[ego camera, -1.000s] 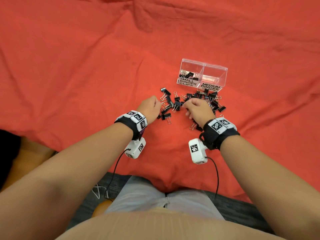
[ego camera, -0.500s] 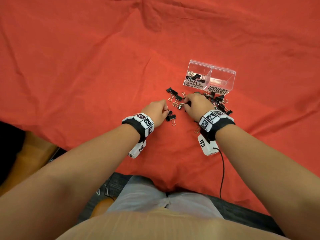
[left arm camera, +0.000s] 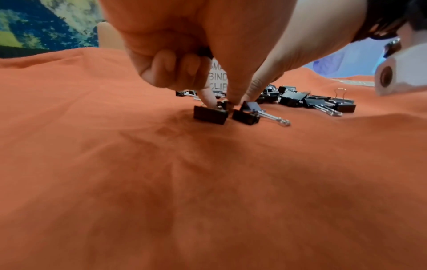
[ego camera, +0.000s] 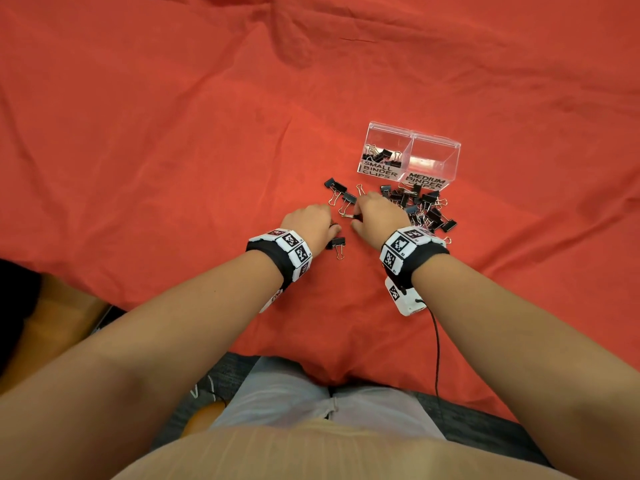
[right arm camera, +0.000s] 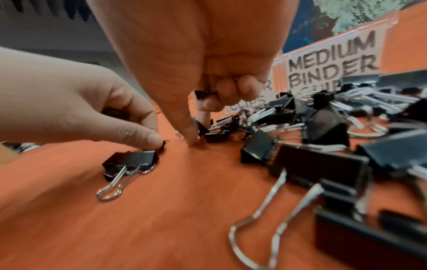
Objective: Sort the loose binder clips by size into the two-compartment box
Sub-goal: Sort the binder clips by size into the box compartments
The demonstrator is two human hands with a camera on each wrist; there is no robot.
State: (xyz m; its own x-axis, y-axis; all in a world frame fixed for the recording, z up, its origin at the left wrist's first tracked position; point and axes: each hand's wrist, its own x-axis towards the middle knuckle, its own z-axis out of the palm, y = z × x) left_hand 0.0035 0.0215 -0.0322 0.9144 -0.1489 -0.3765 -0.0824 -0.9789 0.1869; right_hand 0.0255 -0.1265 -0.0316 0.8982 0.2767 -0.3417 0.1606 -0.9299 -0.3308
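Observation:
A clear two-compartment box point(ego camera: 408, 152) stands on the red cloth; its "small" side holds several small clips point(ego camera: 381, 155), and its "medium" side point(ego camera: 433, 157) looks empty. Loose black binder clips point(ego camera: 424, 209) lie piled in front of it. My left hand point(ego camera: 311, 223) pinches a small clip point(left arm camera: 210, 114) on the cloth, with something dark tucked in its palm. My right hand point(ego camera: 375, 214) keeps a small clip point(right arm camera: 203, 94) in its curled fingers while thumb and index pinch at another clip point(right arm camera: 201, 127). The two hands' fingertips almost meet.
A larger clip point(right arm camera: 131, 161) lies just below my left thumb, seen in the head view as a clip point(ego camera: 336, 244) beside the left wrist. Two more clips point(ego camera: 335, 186) sit left of the pile. Red cloth point(ego camera: 173, 150) covers the table all around; its near edge runs above my lap.
My right hand has shifted a little left from the pile toward the left hand. The left hand has settled its fingertips onto a small clip. The head view has moved.

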